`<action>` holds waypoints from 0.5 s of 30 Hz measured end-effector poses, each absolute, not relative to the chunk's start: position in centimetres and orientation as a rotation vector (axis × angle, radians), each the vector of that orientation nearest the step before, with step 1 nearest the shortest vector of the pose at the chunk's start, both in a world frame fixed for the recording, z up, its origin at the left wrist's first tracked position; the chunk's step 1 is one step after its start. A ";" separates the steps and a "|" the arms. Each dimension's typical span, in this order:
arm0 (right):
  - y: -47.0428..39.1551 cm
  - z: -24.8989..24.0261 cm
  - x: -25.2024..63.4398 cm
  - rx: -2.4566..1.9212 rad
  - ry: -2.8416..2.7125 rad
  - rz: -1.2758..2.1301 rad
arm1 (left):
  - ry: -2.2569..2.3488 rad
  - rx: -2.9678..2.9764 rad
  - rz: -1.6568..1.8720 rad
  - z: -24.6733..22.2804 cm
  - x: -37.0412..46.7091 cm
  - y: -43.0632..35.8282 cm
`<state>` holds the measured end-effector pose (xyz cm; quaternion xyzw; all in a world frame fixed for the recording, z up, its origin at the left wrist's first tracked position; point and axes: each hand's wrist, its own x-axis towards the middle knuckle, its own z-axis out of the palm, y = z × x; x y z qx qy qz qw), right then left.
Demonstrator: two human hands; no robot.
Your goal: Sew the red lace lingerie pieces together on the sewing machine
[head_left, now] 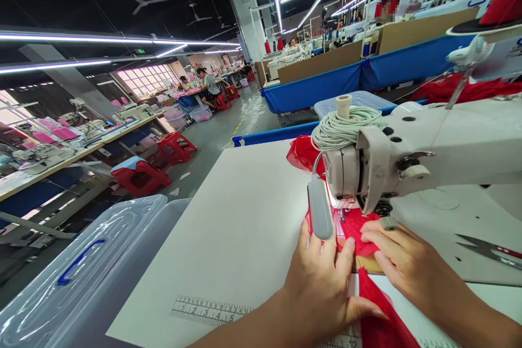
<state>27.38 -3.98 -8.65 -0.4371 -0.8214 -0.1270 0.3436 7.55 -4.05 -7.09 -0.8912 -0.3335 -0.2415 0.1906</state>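
Note:
A white sewing machine (448, 147) stands on the table, its presser foot (341, 214) over thin red fabric (359, 228). My left hand (322, 277) lies just in front of the needle area, fingers spread and pressing down on the fabric's left part; a grey lamp (320, 209) covers some fingertips. On the right, my right hand (408, 255) has bent fingers gripping the fabric's right edge, partly behind a machine knob. A strip of red fabric (379, 315) hangs toward me below the hands. More red fabric (302, 153) bunches behind the needle.
Dark scissors (489, 250) lie at the right. A printed ruler (207, 310) runs along the white tabletop (244, 217). Clear lidded bins (93, 261) stand left of the table. Coiled pale cord (346, 128) sits on the machine head. Red stools (141, 176) and other workstations are beyond.

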 end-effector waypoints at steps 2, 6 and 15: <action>-3.9 -8.8 27.5 -1.128 -2.146 -0.345 | -0.934 -2.500 -0.670 -7.1 7.5 -3.9; -3.8 -8.7 27.5 -1.137 -2.140 -0.327 | -0.928 -2.495 -0.658 -7.1 7.5 -3.5; -3.6 -8.2 27.4 -1.102 -2.141 -0.356 | -0.894 -2.634 -0.747 -6.8 7.8 -2.7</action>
